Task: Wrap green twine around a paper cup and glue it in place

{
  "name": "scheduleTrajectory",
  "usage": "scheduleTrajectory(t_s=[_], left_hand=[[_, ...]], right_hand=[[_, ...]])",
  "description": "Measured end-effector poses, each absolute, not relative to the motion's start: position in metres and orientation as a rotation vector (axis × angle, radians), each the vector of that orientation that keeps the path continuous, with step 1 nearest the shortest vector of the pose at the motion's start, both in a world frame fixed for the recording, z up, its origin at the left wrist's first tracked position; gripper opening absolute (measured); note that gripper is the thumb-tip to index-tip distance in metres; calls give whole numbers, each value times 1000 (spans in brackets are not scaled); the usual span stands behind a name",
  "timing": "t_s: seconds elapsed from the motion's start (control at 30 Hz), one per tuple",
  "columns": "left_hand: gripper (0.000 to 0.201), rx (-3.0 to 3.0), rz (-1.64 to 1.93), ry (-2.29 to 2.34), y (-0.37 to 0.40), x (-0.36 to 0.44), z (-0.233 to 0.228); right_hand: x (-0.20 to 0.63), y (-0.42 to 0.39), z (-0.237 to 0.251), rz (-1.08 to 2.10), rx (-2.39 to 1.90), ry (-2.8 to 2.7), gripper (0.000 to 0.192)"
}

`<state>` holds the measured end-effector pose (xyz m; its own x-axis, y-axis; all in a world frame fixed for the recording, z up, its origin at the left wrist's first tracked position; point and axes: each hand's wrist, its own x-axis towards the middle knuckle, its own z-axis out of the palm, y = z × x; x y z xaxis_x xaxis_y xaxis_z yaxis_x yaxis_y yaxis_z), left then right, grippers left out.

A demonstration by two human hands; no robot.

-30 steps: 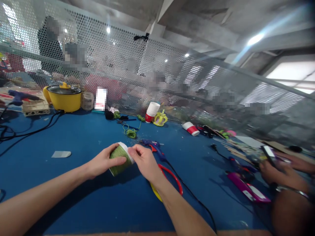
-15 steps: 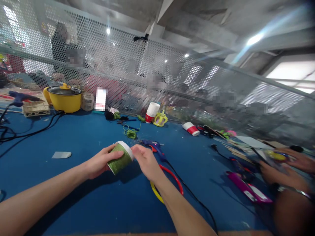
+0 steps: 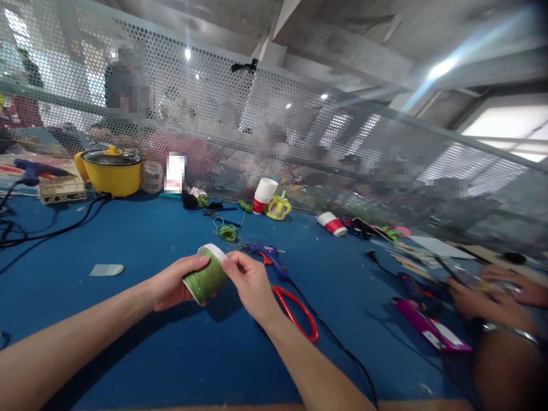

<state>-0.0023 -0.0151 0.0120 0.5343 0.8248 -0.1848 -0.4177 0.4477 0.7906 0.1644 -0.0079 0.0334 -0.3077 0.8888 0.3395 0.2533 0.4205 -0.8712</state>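
My left hand (image 3: 173, 283) is closed around a paper cup (image 3: 206, 275) held tilted above the table. Green yarn covers most of the cup's side, leaving a white band at one end. At that white end my right hand (image 3: 248, 279) pinches with thumb and forefinger, touching the cup's edge; whatever lies between these fingertips is too small to make out. Just beyond the hands lie a loose ball of green yarn (image 3: 226, 231) and a blue glue gun (image 3: 268, 255). A red ring-shaped handle (image 3: 299, 314) shows partly behind my right forearm.
A yellow electric pot (image 3: 113, 174) stands at the back left. Stacked paper cups (image 3: 263, 196) and a yellow woven basket (image 3: 279, 206) stand by the mesh screen. Another person's hands (image 3: 483, 302) work at the right, near a purple object (image 3: 430, 328). The glue gun's cable crosses the table.
The cup has turned slightly in my left hand, showing more green yarn. My right hand has shifted a little left and down along the cup's edge. The other person's hands moved slightly.
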Motion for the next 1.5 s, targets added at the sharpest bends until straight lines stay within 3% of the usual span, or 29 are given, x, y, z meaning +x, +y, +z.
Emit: scheduleTrajectory(t_s=[0.13,0.3,0.7,1.0,1.5], left_hand=[[45,719,807,567,-14,-4,12],[43,674,791,569,-11,-5,13],[46,977,849,674,-15,-6,15],[66,1318,908,976,-16,-7,16],[55,1896,997,1063,-22,-1,14]], right_hand=[[167,-6,34,900,-902,-1825,45],[167,-7,36,839,-878,-1861,30],[166,-9,40,818,-926,-1957,27],[169,-7,40,810,-1006,-2006,31],[166,-7,38,977,-1057,-1982,30]])
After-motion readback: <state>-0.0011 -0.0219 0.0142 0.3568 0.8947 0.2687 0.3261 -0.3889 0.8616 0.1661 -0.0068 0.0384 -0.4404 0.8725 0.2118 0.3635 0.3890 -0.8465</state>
